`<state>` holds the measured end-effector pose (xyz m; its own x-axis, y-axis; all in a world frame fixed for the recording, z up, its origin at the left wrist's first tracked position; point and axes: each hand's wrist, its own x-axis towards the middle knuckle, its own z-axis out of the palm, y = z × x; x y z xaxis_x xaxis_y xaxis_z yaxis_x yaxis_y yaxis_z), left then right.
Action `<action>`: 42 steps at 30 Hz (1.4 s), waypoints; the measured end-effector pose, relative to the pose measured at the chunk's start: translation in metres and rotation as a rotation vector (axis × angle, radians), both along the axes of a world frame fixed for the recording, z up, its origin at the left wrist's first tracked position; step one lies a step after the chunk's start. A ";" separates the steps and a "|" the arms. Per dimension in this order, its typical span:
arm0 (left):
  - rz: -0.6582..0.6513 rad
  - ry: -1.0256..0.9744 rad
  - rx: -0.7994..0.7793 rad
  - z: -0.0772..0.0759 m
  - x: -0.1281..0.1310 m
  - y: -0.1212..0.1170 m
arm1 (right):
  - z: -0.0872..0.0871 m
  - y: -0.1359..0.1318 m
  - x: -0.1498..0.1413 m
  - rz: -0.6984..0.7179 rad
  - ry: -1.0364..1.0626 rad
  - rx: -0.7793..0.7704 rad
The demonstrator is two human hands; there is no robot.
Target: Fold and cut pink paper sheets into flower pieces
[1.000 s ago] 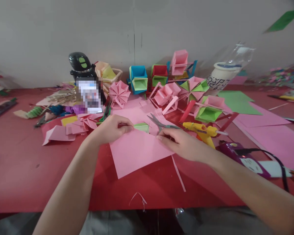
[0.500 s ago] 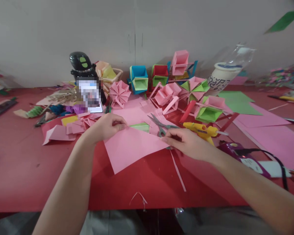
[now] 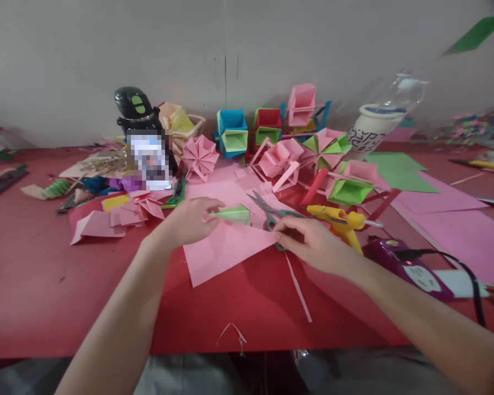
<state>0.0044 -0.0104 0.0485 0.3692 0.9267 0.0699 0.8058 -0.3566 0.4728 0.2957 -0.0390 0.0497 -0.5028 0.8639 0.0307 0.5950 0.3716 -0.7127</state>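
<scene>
A sheet of pink paper (image 3: 220, 249) lies at a slant over the red tabletop in front of me. Its right corner is pinched between the thumb and fingers of my right hand (image 3: 308, 238). My left hand (image 3: 193, 219) is over the sheet's far left part, with a gap between thumb and forefinger; whether it touches the paper is hard to see. Just beyond those fingertips is a light green folded paper piece (image 3: 234, 215). Grey-handled scissors (image 3: 267, 206) lie partly under my right hand, blades pointing away to the left. A thin pink paper strip (image 3: 299, 291) runs toward me.
Folded paper boxes (image 3: 231, 131) and a pink pleated rosette (image 3: 200, 156) stand along the back. A phone (image 3: 150, 162) leans on a black holder (image 3: 134, 104). To the right are a yellow glue gun (image 3: 337, 216), a purple power strip (image 3: 411, 269), pink sheets (image 3: 456, 236) and a patterned cup (image 3: 368, 131).
My left hand has let go of the sheet's far edge and moved slightly right, its fingers spreading. My right hand still holds its corner. Green-handled scissors beside the phone now show more.
</scene>
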 end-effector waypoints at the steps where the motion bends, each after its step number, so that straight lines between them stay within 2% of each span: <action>1: -0.044 -0.057 0.058 -0.001 0.009 -0.003 | -0.001 -0.001 -0.001 0.009 -0.001 0.040; 3: -0.176 -0.169 0.106 -0.003 0.029 -0.009 | -0.003 -0.002 -0.003 0.017 -0.005 0.122; 6: -0.286 -0.259 0.123 -0.006 0.051 -0.018 | -0.006 -0.006 -0.007 0.024 -0.010 0.216; 10: -0.281 -0.286 0.147 -0.010 0.062 -0.023 | -0.005 -0.011 -0.013 0.028 0.012 0.281; 21: -0.180 -0.323 0.068 -0.003 0.053 -0.021 | -0.002 -0.013 -0.017 0.025 0.030 0.342; 28: -0.155 -0.308 0.027 -0.002 0.043 -0.017 | -0.002 -0.013 -0.014 0.026 0.040 0.314; 42: 0.032 -0.073 -0.062 0.001 0.010 0.000 | -0.008 -0.008 0.000 -0.025 0.072 0.289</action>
<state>0.0142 -0.0105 0.0497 0.3358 0.9412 0.0378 0.7788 -0.2999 0.5510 0.2957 -0.0470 0.0419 -0.4690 0.8261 0.3123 0.5584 0.5513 -0.6199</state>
